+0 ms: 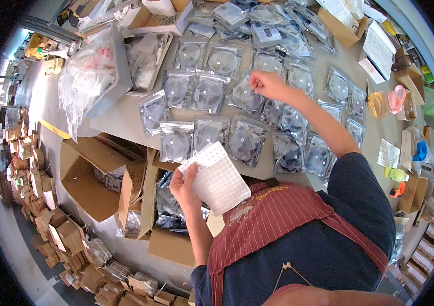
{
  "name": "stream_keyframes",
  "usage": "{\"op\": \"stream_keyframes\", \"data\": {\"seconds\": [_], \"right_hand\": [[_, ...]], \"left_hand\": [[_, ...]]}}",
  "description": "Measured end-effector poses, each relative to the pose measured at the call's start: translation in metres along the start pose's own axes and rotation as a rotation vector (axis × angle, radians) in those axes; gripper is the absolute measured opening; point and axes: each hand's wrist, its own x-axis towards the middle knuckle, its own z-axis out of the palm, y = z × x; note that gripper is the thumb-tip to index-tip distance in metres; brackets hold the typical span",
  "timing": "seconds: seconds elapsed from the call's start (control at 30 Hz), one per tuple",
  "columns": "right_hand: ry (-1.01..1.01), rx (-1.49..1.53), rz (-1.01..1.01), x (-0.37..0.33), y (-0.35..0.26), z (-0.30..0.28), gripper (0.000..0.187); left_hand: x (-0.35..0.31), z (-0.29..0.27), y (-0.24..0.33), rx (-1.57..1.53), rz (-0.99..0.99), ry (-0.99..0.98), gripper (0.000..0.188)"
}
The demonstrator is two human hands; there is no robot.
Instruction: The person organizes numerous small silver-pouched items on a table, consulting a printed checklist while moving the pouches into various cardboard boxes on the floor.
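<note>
A white sheet of small round stickers (221, 183) is gripped along its left edge by my left hand (184, 184), thumb on top, in front of my apron. Part of the sheet's upper end shows darker marks where the rows differ. Farther off, my right hand (269, 85) reaches over the table with its fingers pinched together, at the top of a clear zip bag (246, 98). Whatever those fingertips hold is too small to make out. Around it, several similar bags (212, 92) lie flat in rows, each with a round grey part and a small white dot.
A heap of filled bags (268, 30) covers the table's far side. At the left stands a grey bin of clear plastic bags (117, 86). Open cardboard boxes (89, 178) sit below the near left edge. A pink-handled jug (383, 102) and a bottle (395, 174) are at the right.
</note>
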Motion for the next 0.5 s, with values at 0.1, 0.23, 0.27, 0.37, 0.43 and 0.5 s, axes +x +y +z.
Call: {"op": "stream_keyframes", "data": {"seconds": [0.1, 0.23, 0.27, 0.37, 0.43, 0.5], "right_hand": [[0.113, -0.415, -0.123, -0.008, 0.006, 0.027, 0.038], [0.108, -0.829, -0.054, -0.015, -0.035, 0.033, 0.04], [0.086, -0.865, 0.056, -0.013, -0.038, 0.033, 0.039], [0.277, -0.82, 0.004, -0.018, -0.036, 0.024, 0.034], [0.295, -0.576, -0.05, -0.03, -0.065, 0.025, 0.027], [0.132, -0.28, -0.08, -0.049, -0.105, 0.045, 0.026]], "left_hand": [[-0.004, -0.003, 0.001, 0.023, 0.018, -0.041, 0.02], [-0.008, -0.012, 0.0, 0.055, 0.033, -0.06, 0.017], [-0.008, -0.014, 0.001, 0.075, 0.037, -0.071, 0.017], [-0.007, -0.029, -0.006, 0.168, 0.12, -0.064, 0.015], [-0.007, -0.032, -0.002, 0.263, 0.182, -0.067, 0.015], [-0.009, -0.03, 0.004, 0.383, 0.216, -0.066, 0.015]]}}
